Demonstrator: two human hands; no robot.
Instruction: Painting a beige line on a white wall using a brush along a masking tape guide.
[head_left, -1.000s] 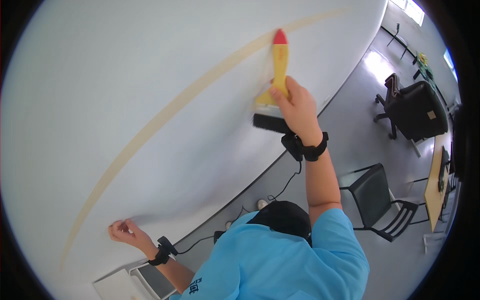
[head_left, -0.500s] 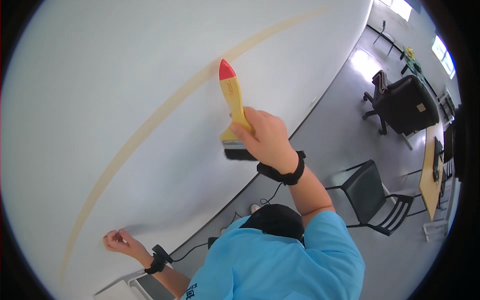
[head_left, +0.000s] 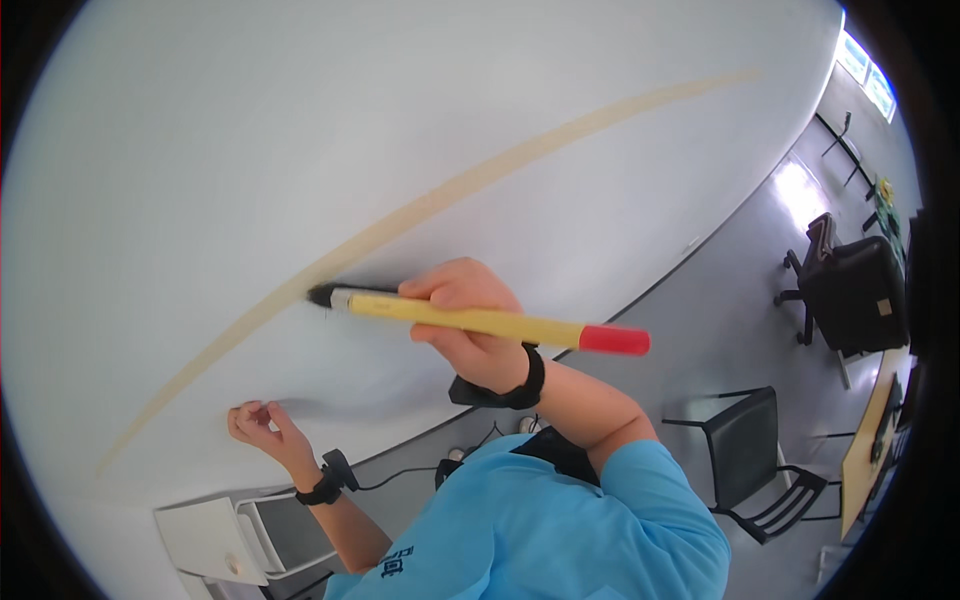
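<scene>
A flat paintbrush (head_left: 470,318) with a yellow handle, red end and black bristles is held in my right hand (head_left: 470,310). Seen edge-on, its bristles point left and touch or nearly touch the white wall (head_left: 250,170), right at a long tan stripe (head_left: 430,205). The stripe runs from lower left to upper right. My left hand (head_left: 265,428), lower left, is close to the wall below that stripe. Its fingers are curled in a loose pinch, and nothing shows between them. Black bands circle both wrists.
A white cabinet-like piece (head_left: 205,535) stands at lower left beside a grey-seated chair (head_left: 290,530). On the right are a black chair (head_left: 740,450), a dark office chair (head_left: 855,295) and a wooden-topped desk (head_left: 862,450). A thin cable (head_left: 400,480) hangs near my left wrist.
The paintbrush has turned from bristles-down to bristles-left and moved onto the stripe's lower edge. My view has shifted, so the stripe and room appear tilted. My left hand stays curled.
</scene>
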